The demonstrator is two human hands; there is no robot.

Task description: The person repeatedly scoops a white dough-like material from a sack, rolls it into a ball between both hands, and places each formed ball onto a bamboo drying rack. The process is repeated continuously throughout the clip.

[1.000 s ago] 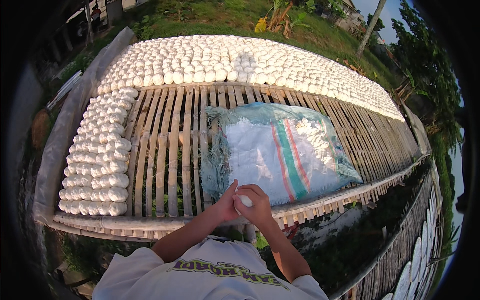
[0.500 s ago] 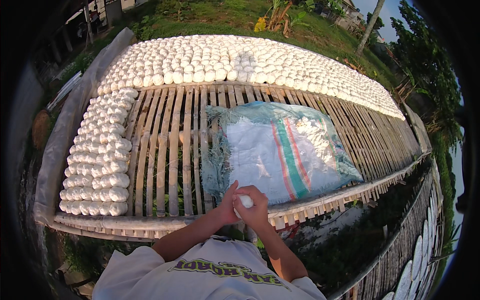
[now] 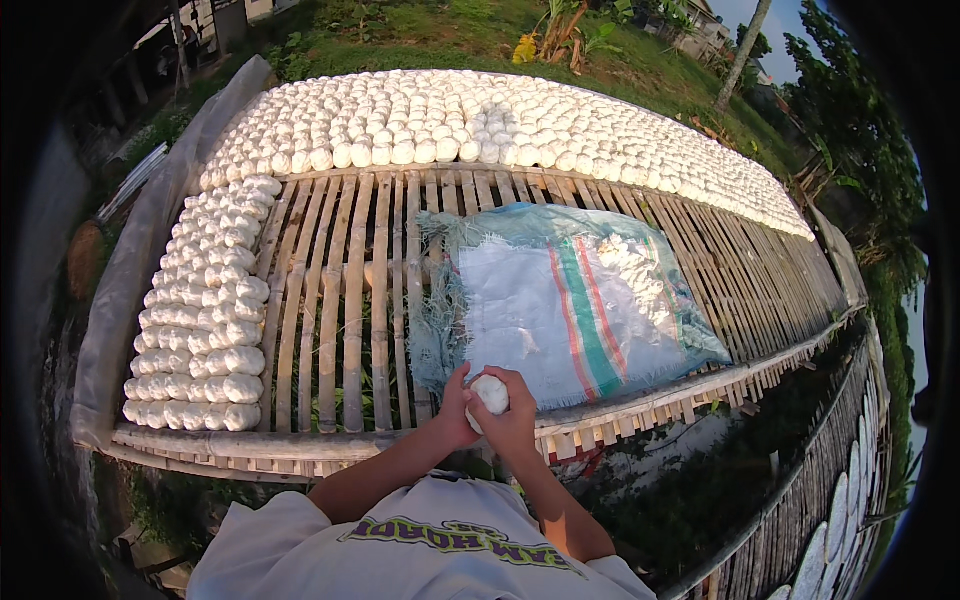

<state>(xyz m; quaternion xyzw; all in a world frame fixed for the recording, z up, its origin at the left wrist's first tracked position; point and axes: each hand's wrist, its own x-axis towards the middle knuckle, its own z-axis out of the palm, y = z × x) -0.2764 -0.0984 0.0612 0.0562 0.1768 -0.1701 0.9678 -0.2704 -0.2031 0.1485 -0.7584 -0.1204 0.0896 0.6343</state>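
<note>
Head view: I look down over a long slatted bamboo rack (image 3: 350, 300) set outdoors, with both of my hands meeting at its near edge.
Step in hand: by my reading, I am shaping one white lump (image 3: 490, 393) between my palms before it joins the others on the rack.
Left hand: my left hand (image 3: 455, 405) cups the lump from the left, its fingers curled narrowly round it and the thumb raised over the top.
Right hand: my right hand (image 3: 515, 415) closes on the lump from the right and below, its fingers wrapped close, so the piece is held by both hands at once.
Where the lump is: it sits between my hands, just above the rack's near rail and at the lower edge of the woven plastic sack (image 3: 560, 300).
How it looks: the lump is rounded, pale white and matt, and it looks soft enough to take a press; its underside is hidden by my fingers.
Next move calls for: I judge it needs a gentle, even squeeze, then a reach to a bare stretch of slats, since the laid rows stand well apart from my hands.
Around it: rows of white lumps (image 3: 200, 330) fill the left end and the far side (image 3: 480, 125) of the rack; the sack, blue-grey with red and green stripes, lies spread in the middle.
Setting: grass (image 3: 420, 30) and trees lie beyond the rack.
</note>
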